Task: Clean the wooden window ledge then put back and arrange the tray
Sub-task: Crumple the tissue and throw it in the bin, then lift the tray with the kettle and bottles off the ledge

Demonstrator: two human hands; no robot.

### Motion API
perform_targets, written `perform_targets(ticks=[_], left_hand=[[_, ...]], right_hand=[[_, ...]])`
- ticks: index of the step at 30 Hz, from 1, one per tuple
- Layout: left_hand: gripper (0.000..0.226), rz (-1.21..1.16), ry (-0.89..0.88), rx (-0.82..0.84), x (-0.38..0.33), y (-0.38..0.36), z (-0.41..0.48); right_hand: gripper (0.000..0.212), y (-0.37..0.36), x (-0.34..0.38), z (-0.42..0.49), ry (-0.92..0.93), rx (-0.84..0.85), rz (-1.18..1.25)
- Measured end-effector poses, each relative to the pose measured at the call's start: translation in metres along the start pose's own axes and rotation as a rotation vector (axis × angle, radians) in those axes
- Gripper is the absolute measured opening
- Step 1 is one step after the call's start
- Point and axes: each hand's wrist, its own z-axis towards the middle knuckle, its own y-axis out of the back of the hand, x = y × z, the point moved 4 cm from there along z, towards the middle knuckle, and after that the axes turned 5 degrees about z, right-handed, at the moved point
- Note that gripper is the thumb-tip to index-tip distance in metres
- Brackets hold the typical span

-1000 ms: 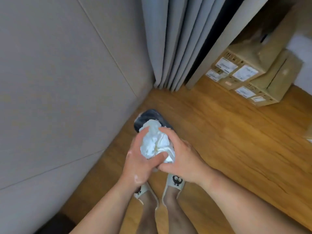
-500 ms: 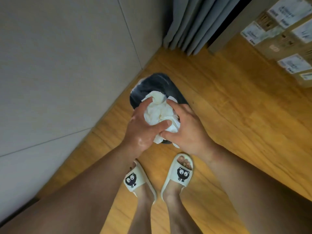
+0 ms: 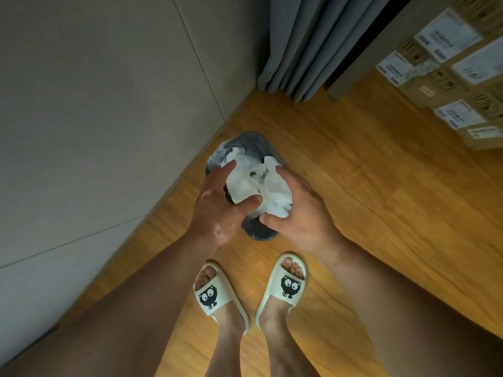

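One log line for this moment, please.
left hand: grips crumpled white paper wad | right hand: grips wad | wad: held over dark bin | bin: on wooden floor beside wall

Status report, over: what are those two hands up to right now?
Left hand and right hand both grip the paper wad. Wad held above the dark bin, not yet dropped. Nothing in the way.

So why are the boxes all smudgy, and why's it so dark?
Head view: the boxes at the right edge are smeared, likely by camera motion; the tissue in the middle looks sharper; the light is dim and warm, with no glare.
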Motion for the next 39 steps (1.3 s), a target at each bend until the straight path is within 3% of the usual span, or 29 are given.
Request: perform_targets(ticks=[10,13,17,23,31,39], left_hand=[[0.084,0.067,0.041,0.037,-0.049,0.04,-0.086],[0.074,0.142,-0.002,0.062,-0.086,0.062,-0.142],[0.087,0.243,-0.069,0.101,-0.134,0.1,-0.228],[0.074,0.248,-0.148,0.092,-0.172,0.153,-0.354],[0.067,0.11,-0.064,-0.163,-0.15,0.205,-0.462],[0.066,-0.08,0.017,-0.575,-0.092,0.218,-0.59]], right_hand=[[0.093,0.04,0.064,-0.076,-0.067,-0.036,0.033],[0.093,0.058,0.116,-0.124,-0.059,-0.025,0.035],[0.09,0.084,0.195,-0.195,-0.038,0.027,0.039],[0.089,0.106,0.289,-0.293,0.062,0.083,-0.014],[0.077,0.088,0.372,-0.345,0.256,0.216,-0.1],[0.062,0.057,0.412,-0.4,0.547,0.528,-0.253]])
